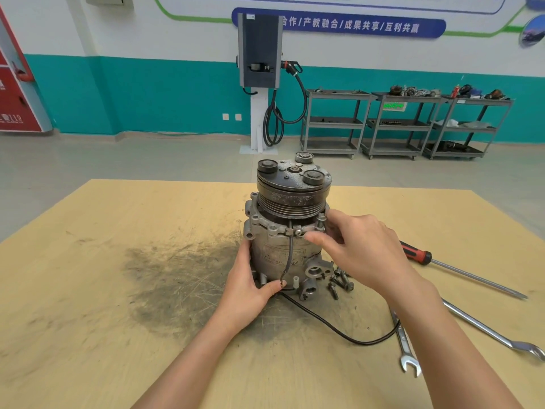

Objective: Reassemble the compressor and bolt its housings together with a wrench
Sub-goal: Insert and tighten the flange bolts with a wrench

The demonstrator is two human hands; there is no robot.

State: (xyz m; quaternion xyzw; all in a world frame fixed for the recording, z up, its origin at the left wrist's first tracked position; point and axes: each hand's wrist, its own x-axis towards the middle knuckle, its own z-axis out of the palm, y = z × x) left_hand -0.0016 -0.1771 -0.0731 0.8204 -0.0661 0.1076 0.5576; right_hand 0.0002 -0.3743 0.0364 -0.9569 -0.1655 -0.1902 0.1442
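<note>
Three grey metal shelf carts [407, 125] are standing against the teal wall, far beyond both hands; dark machine parts are lying on their top trays, and smaller bits are sitting on the lower shelves, too small to tell apart.

Between the hands, a grey cast-metal compressor with a black grooved pulley on top [287, 228] is standing upright on the scuffed, oil-stained yellow wooden tabletop [103, 276]. The left hand [250, 284] is wrapping around the lower left side of the compressor body, thumb pressing at the front near the base and the fingers curling out of sight behind it. The right hand [362, 249] is reaching to the flange on the right, just under the pulley; its fingertips are at a silver bolt standing up in the flange [321, 222], and the thumb is pointing left across the front, though whether the fingers are actually pinching the bolt cannot be told.

Several loose dark bolts [339, 281] are lying just below the right hand, beside the compressor's foot. A thin black cable [339, 332] is running from the compressor and curving under the right forearm. To the right of that arm, a red-and-black-handled screwdriver [442, 265] is lying, and nearer the person, two silver open-ended wrenches [407, 352] are resting on the table.
</note>
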